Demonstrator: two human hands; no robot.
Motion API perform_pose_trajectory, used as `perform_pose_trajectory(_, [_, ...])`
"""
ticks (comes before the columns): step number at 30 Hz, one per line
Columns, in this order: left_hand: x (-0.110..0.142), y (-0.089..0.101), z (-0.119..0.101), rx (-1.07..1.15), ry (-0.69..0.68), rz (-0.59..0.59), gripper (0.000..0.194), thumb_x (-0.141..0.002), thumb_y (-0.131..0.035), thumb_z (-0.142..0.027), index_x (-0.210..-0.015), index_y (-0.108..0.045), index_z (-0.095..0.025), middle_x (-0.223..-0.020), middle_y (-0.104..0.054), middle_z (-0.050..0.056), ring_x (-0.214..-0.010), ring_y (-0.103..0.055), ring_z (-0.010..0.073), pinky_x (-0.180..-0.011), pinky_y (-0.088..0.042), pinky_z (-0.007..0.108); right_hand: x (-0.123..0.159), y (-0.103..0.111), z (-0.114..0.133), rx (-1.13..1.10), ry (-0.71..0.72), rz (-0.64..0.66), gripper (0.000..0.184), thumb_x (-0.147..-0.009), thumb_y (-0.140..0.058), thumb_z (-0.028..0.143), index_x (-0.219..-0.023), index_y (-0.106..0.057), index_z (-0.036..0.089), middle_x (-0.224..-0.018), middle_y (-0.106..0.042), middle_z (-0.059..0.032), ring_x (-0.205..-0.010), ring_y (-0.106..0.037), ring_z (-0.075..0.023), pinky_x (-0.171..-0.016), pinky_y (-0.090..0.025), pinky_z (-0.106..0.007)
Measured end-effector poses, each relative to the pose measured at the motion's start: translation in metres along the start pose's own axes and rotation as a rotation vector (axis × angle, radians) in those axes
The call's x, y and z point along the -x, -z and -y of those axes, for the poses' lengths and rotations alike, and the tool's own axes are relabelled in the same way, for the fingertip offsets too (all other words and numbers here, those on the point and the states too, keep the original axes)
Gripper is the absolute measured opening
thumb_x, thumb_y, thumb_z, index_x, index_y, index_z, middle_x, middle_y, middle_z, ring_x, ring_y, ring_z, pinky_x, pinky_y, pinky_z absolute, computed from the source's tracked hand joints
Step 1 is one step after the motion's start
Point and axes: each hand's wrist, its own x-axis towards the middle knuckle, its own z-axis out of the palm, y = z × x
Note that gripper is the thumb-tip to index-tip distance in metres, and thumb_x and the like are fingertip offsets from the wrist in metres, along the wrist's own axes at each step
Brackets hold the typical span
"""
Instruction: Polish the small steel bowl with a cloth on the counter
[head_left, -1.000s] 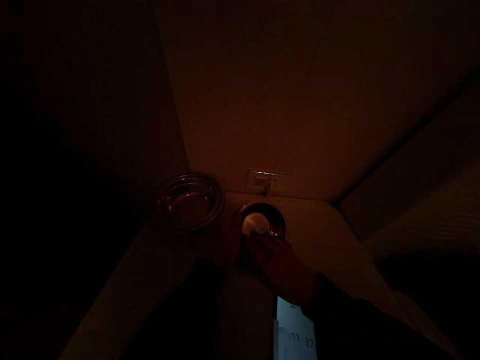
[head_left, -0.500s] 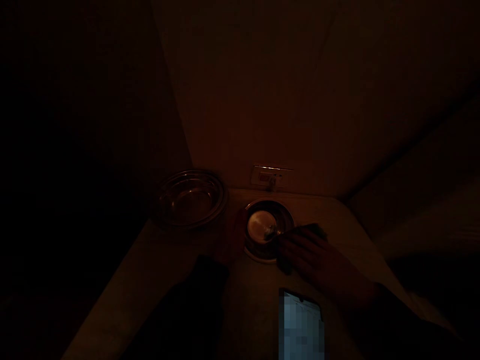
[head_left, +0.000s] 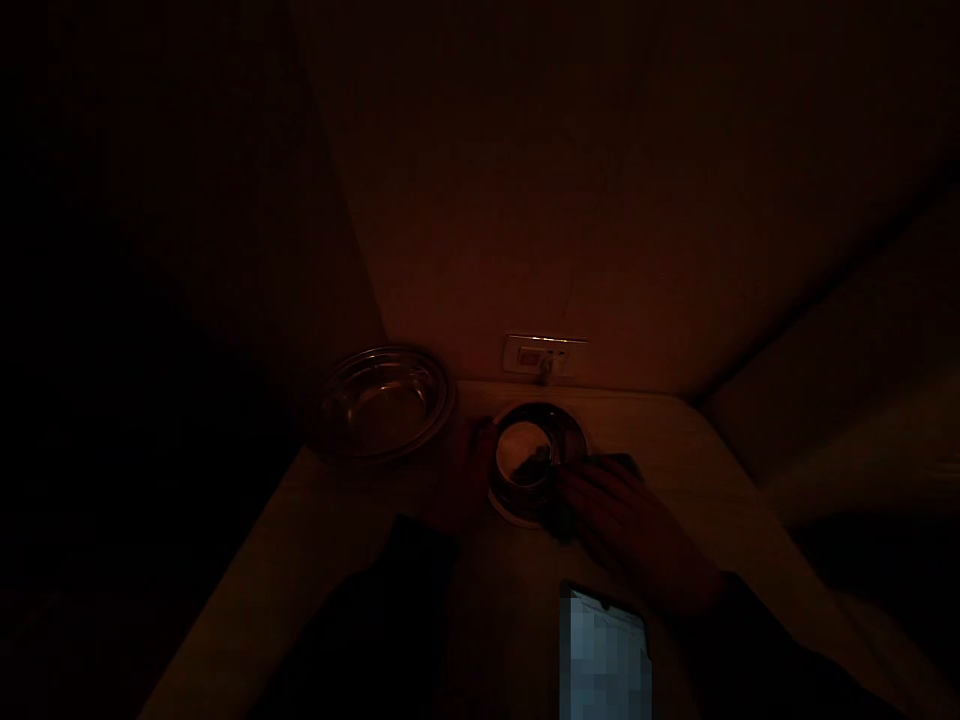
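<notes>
The scene is very dark. A small steel bowl (head_left: 559,425) stands on a pale saucer (head_left: 517,510) on the counter, with something pale and a darker lump inside. My left hand (head_left: 469,475) cups the bowl's left side. My right hand (head_left: 626,515) lies at the bowl's right edge, fingers curled over a dark flat thing that I cannot make out, their tips near the rim.
A larger shiny metal bowl (head_left: 382,405) sits to the left, by the counter's (head_left: 337,560) corner. A wall socket (head_left: 544,355) is behind the small bowl. A lit phone (head_left: 604,655) lies at the near edge. Walls close in left and behind.
My right hand moved from over the bowl's near rim to its right side, now with a dark flat thing under the fingers. A darker lump now shows inside the bowl.
</notes>
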Motion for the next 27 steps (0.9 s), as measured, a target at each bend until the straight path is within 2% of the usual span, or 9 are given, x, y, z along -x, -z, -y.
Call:
perform_pose_trajectory(2, [0.002,0.001,-0.005,0.059,0.009,0.027,0.037,-0.091,-0.032,-0.037,-0.110,-0.057,-0.018,-0.113,-0.065,0.008,-0.106,-0.060,0.0187,-0.094,-0.046,0.032,0.000,-0.001,0.001,-0.016,-0.006,-0.010,0.042,-0.090,-0.046,0.013,-0.131,-0.046,0.013,-0.128,-0.056,-0.0128,-0.120,-0.048,-0.0256,-0.098,-0.040,-0.052])
perform_pose_trajectory(5, [0.004,0.003,-0.010,0.093,0.042,0.066,0.038,-0.090,-0.035,-0.039,-0.114,-0.057,-0.019,-0.115,-0.065,0.007,-0.108,-0.060,0.0184,-0.095,-0.046,0.031,0.000,0.000,0.002,-0.022,0.001,-0.023,0.041,-0.089,-0.049,0.013,-0.129,-0.049,0.014,-0.126,-0.058,-0.0115,-0.118,-0.050,-0.0250,-0.099,-0.040,-0.051])
perform_pose_trajectory(10, [0.008,0.004,-0.011,0.142,0.086,0.022,0.040,-0.091,-0.034,-0.034,-0.120,-0.057,-0.018,-0.127,-0.060,0.007,-0.119,-0.053,0.0184,-0.104,-0.038,0.033,0.001,0.004,0.005,-0.010,0.040,-0.060,0.035,-0.088,-0.049,0.010,-0.122,-0.054,0.013,-0.123,-0.061,-0.0109,-0.116,-0.051,-0.0251,-0.097,-0.040,-0.051])
perform_pose_trajectory(15, [0.008,0.002,-0.009,0.118,0.146,-0.028,0.044,-0.092,-0.032,-0.039,-0.117,-0.060,-0.016,-0.124,-0.062,0.008,-0.116,-0.056,0.0203,-0.104,-0.039,0.035,-0.004,0.012,0.011,-0.019,0.040,-0.084,0.030,-0.088,-0.048,0.014,-0.115,-0.060,0.015,-0.116,-0.065,-0.0100,-0.111,-0.054,-0.0251,-0.095,-0.039,-0.050])
perform_pose_trajectory(18, [0.007,0.001,-0.008,0.099,0.114,-0.015,0.044,-0.092,-0.033,-0.039,-0.118,-0.060,-0.017,-0.124,-0.062,0.008,-0.117,-0.055,0.0202,-0.104,-0.038,0.035,-0.009,0.016,0.016,-0.038,0.005,-0.042,0.029,-0.087,-0.049,0.013,-0.114,-0.060,0.015,-0.112,-0.067,-0.0080,-0.106,-0.056,-0.0245,-0.094,-0.039,-0.048])
perform_pose_trajectory(22, [0.007,-0.001,-0.012,0.098,0.069,-0.021,0.043,-0.092,-0.032,-0.035,-0.118,-0.060,-0.015,-0.124,-0.062,0.008,-0.116,-0.055,0.0194,-0.103,-0.039,0.033,-0.013,0.014,0.023,-0.046,-0.021,0.068,0.037,-0.083,-0.054,0.010,-0.119,-0.057,0.017,-0.115,-0.065,-0.0066,-0.107,-0.054,-0.0249,-0.094,-0.039,-0.047])
perform_pose_trajectory(27, [0.009,-0.004,-0.019,0.108,0.045,-0.025,0.041,-0.092,-0.031,-0.035,-0.110,-0.064,-0.017,-0.112,-0.068,0.006,-0.103,-0.062,0.0173,-0.093,-0.046,0.028,-0.030,0.007,0.036,-0.067,-0.013,0.157,0.037,-0.084,-0.053,0.007,-0.119,-0.055,0.016,-0.116,-0.064,-0.0085,-0.109,-0.052,-0.0251,-0.089,-0.043,-0.043])
